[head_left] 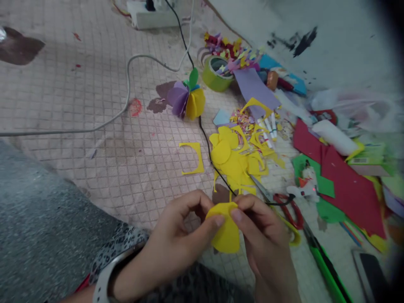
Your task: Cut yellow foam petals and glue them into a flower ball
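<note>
So I've got a yellow foam piece (225,233) right between both hands, down at the near edge of my view. Left hand (186,231) has its fingers clamped on the piece's left side, right hand (260,223) pinches the top right. Just beyond sit loose yellow cutouts (232,162) and red-handled scissors (295,212). Purple-and-yellow paper ball's (187,101) farther off.

One power strip (154,18) and one paper ornament (195,103) are pictured left of one tape roll (214,81); one scissors pair (267,193), below.
</note>
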The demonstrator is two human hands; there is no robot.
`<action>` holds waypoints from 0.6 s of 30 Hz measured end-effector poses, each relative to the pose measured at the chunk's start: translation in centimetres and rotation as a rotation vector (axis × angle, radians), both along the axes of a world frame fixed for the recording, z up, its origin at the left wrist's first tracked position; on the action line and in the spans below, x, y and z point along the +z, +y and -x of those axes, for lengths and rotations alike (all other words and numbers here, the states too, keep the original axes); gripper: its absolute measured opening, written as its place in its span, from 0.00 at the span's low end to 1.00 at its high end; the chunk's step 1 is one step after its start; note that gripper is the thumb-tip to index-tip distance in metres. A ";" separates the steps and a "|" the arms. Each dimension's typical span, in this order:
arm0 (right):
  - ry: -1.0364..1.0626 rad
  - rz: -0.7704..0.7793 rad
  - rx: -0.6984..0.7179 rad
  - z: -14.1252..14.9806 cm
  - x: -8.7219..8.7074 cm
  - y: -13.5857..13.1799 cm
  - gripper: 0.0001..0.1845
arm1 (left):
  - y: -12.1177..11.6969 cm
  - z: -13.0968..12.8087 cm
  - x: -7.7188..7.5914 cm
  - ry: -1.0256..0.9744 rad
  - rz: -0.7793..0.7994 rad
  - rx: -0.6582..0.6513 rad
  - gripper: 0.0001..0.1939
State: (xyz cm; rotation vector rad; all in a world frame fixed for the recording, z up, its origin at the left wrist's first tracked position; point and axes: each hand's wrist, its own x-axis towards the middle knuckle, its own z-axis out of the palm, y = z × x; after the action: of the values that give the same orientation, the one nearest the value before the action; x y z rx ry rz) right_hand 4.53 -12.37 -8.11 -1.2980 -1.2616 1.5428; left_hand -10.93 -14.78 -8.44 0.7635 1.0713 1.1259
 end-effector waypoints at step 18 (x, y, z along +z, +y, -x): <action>-0.194 -0.181 0.012 -3.1 2.7 -3.7 0.14 | -0.8 -4.6 1.2 -0.403 0.085 0.049 0.08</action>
State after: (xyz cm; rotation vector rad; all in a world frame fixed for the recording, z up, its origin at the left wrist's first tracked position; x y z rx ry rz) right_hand 7.65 -16.02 -5.43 -1.3470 -1.4963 1.3012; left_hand -6.31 -15.60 -7.29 0.4199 0.7932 1.2059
